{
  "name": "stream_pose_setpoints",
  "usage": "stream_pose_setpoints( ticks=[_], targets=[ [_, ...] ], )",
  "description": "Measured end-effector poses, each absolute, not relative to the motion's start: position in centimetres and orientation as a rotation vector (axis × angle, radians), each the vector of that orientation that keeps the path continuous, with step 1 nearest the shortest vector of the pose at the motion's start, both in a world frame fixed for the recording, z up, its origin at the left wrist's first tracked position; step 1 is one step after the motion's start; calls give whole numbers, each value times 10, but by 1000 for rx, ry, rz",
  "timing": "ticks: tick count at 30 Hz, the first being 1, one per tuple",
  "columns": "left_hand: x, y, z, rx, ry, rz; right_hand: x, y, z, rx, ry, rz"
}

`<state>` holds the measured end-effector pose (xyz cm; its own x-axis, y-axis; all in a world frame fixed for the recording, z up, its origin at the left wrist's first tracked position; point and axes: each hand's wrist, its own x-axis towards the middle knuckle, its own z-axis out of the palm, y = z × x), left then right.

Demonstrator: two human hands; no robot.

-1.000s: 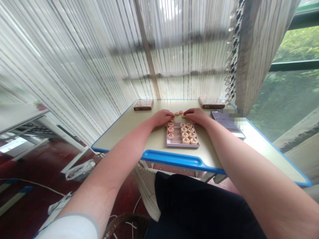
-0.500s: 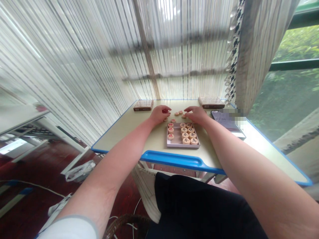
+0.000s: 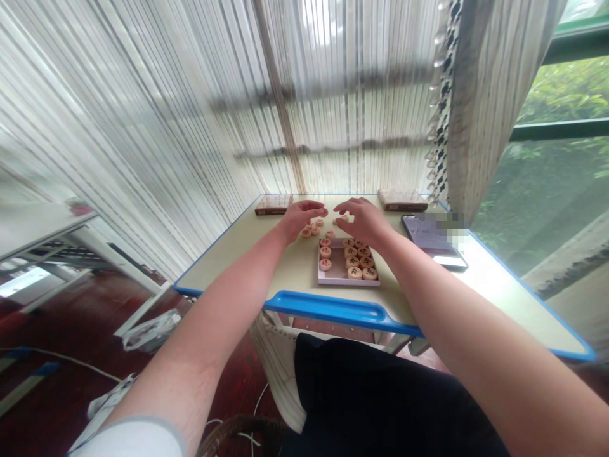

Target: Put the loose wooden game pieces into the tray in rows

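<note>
Nearest, dark trousers [image 3: 380, 393] and the blue desk edge [image 3: 333, 308]. Both forearms reach forward over the desk [image 3: 266, 254].

Next, the tray [image 3: 337, 274]: a shallow pale rectangle, flat on the desk, long axis running away from the person, short side towards the blue edge. Discs [image 3: 359, 261] sit in it in rows, filled on the right, three in a column on the left, bare floor between.

Change since half a second ago: both hands have lifted off the desk and drawn closer together. Right hand [image 3: 362, 219] was resting at the tray's far right corner; it now hovers over the tray's far end, shifted left, fingers curled and spread. Cannot tell if it holds a disc. Left hand [image 3: 301, 216] is raised just beyond the tray's far left corner, fingers bent loosely; nothing seen in its grip. Loose discs [image 3: 311, 227], earlier partly covered, now lie exposed below and between the hands.

Right of the tray, a phone [image 3: 431, 244], lying flat.

Far edge: a brown box [image 3: 273, 204] at left, another box [image 3: 402, 198] at right. Striped curtain [image 3: 190, 114] behind; window with greenery [image 3: 547, 171] at right.
</note>
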<state>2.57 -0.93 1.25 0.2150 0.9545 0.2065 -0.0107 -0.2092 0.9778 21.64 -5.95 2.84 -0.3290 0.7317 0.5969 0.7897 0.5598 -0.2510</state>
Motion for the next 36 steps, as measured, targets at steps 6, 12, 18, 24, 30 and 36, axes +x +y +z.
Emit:
stream_pose_setpoints(
  ticks=[6,12,18,24,30,36],
  targets=[
    [28,-12,15,1360,850,1170,212,-63,28,-1224,-2134,-168],
    [31,-16,19,1349,831,1119,210,-63,27,-1239,-2149,-188],
    [30,-19,21,1367,791,1066,209,-64,28,-1207,-2110,-201],
    [29,-23,23,1409,748,997,206,-69,32,-1213,-2101,-203],
    [20,-9,21,1418,1042,1298,211,-79,43,-1376,-2101,-44],
    [6,11,9,1755,1403,1447,207,-100,56,-1274,-2404,220]
  ],
)
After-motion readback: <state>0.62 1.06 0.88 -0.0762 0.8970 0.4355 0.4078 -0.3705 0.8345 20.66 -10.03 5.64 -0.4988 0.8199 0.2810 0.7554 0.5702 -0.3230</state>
